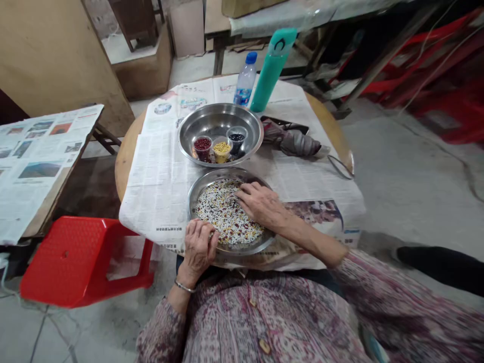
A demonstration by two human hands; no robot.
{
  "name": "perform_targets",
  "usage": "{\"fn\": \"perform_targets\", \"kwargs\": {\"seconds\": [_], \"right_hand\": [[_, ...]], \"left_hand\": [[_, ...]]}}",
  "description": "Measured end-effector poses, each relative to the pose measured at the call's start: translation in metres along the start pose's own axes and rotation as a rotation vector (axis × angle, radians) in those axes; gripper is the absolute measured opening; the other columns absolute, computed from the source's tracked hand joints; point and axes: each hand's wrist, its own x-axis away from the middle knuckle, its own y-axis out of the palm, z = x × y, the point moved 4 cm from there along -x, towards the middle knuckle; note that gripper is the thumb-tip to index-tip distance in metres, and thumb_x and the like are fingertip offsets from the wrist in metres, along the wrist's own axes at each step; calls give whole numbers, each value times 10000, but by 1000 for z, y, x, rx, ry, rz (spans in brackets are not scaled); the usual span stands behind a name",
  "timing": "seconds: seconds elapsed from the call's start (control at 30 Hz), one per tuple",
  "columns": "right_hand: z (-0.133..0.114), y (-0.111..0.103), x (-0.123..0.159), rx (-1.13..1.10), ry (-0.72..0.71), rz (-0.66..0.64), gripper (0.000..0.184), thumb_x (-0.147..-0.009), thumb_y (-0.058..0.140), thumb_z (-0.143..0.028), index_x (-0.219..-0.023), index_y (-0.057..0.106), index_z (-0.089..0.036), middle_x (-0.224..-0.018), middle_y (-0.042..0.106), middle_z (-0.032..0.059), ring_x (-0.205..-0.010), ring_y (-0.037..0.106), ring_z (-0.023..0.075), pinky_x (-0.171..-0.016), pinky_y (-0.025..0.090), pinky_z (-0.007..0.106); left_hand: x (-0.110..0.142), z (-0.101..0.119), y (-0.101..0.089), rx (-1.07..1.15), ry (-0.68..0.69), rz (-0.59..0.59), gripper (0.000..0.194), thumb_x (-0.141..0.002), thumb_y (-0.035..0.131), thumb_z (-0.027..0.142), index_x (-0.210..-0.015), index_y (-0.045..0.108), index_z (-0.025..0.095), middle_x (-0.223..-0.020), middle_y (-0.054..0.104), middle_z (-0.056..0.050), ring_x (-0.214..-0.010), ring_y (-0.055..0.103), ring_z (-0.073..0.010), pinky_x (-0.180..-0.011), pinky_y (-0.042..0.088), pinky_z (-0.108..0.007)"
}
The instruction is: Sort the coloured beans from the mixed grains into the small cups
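A steel plate (196,189) full of mixed rice and beans (223,209) lies on the newspaper-covered round table (159,171) in front of me. My right hand (260,201) rests on the grain at the plate's right side, fingers curled with the tips in the mix. My left hand (198,244) grips the plate's near-left rim, fingers bent over it. Behind stands a steel bowl (220,118) holding three small cups: red beans (202,146), yellow grains (222,149) and black beans (237,137).
A water bottle (245,80) and a teal flask (272,68) stand at the table's far side. A folded umbrella (298,143) lies at the right. A red plastic stool (83,259) sits at my left, beside another newspaper-covered table (34,156).
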Motion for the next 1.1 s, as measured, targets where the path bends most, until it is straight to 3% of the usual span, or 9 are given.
{"fn": "perform_targets", "kwargs": {"seconds": [0.17,0.4,0.6,0.7,0.87,0.97,1.1], "right_hand": [[-16,11,30,-161,-10,-1,216,-978,527,-243,-1115,667,-152,-1065,647,129,-1023,616,253,-860,516,358],[-61,19,22,-575,-294,26,257,-960,488,-114,-1139,649,-204,-1069,628,78,-979,614,175,-857,546,316],[-66,15,24,-461,-566,-21,165,-958,549,-198,-1020,701,-207,-1029,661,74,-991,555,209,-855,510,362],[-72,18,14,-360,-602,26,209,-966,541,-228,-1117,682,-200,-1156,650,100,-1069,517,232,-902,476,400],[-63,21,-19,-196,-490,103,188,-980,527,-227,-1038,704,-198,-1127,658,104,-1079,504,246,-872,441,395],[-33,16,-30,-138,-289,167,232,-974,498,-180,-1050,717,-188,-1183,660,119,-1108,507,266,-896,439,411],[1,11,-26,-135,-17,224,302,-993,464,-240,-1165,700,-165,-1176,663,146,-1097,523,287,-905,463,429]], "left_hand": [[0,0,0,-10,-1,-10,61,-1016,492,210,-977,537,196,-918,638,-44,-924,583,-208,-995,464,-425],[2,0,0,-11,-12,4,72,-1017,477,233,-1024,536,192,-975,632,-68,-965,596,-218,-1013,475,-449],[3,0,-4,33,-47,33,156,-1033,455,326,-1037,524,187,-1028,608,-88,-1019,582,-233,-1016,491,-478],[2,1,-5,44,-46,41,162,-1033,452,339,-1032,518,191,-1024,603,-89,-1013,577,-234,-1006,498,-477],[4,-2,-3,62,-52,40,131,-1025,482,305,-1061,515,183,-1033,606,-90,-1034,571,-232,-1019,494,-477],[4,-2,-2,59,-56,34,130,-1022,490,306,-1060,519,185,-1032,608,-88,-1035,574,-236,-1009,497,-483],[2,-1,-3,49,-30,53,119,-1015,503,298,-1054,518,187,-1005,617,-83,-1000,591,-231,-996,504,-472]]}}
